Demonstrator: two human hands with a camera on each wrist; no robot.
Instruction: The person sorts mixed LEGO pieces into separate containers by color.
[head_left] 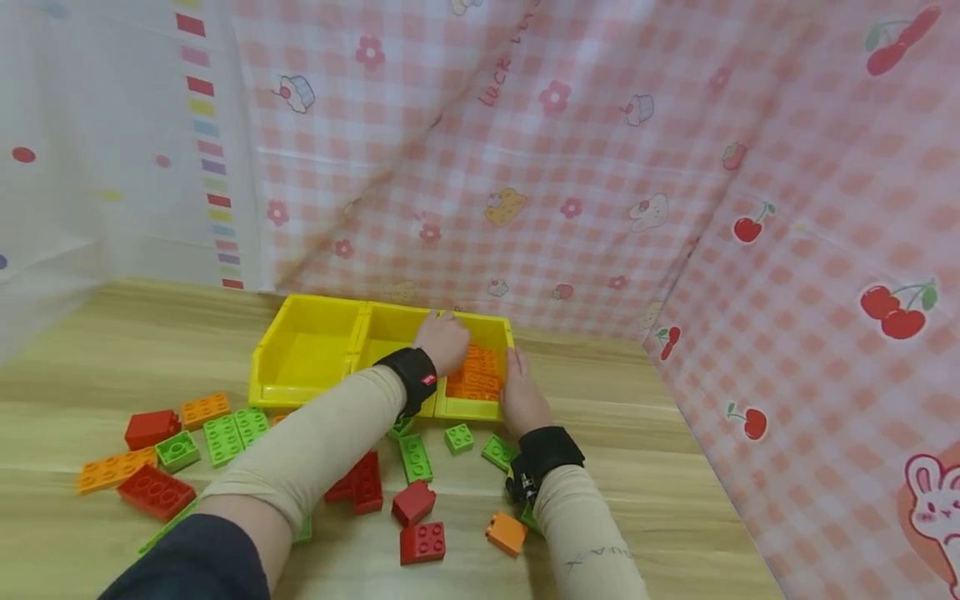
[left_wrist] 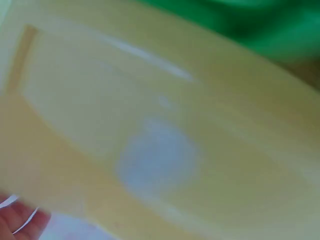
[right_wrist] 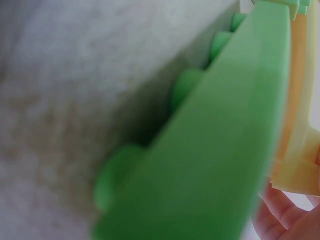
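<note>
Three yellow bins stand side by side at the back of the table. Orange bricks [head_left: 474, 375] lie in rows inside the right yellow bin [head_left: 472, 409]. My left hand [head_left: 442, 343] grips the wall between the middle and right bins, its fingers curled near the back rim. At the opposite side, my right hand [head_left: 523, 396] holds the right bin's outer wall. In the left wrist view, the pale yellow bin wall [left_wrist: 100, 115] fills most of the picture, with fingertips [left_wrist: 20, 220] at the lower left. Fingers [right_wrist: 282, 210] reach the bin's corner in the right wrist view.
The left yellow bin [head_left: 300, 358] shows a bare floor. Loose red bricks [head_left: 156, 492], green bricks [head_left: 416, 458] and orange bricks [head_left: 116, 469] are scattered in front of the bins. A long green brick [right_wrist: 200, 150] looms close in the right wrist view. Patterned cloth [head_left: 480, 167] hangs behind.
</note>
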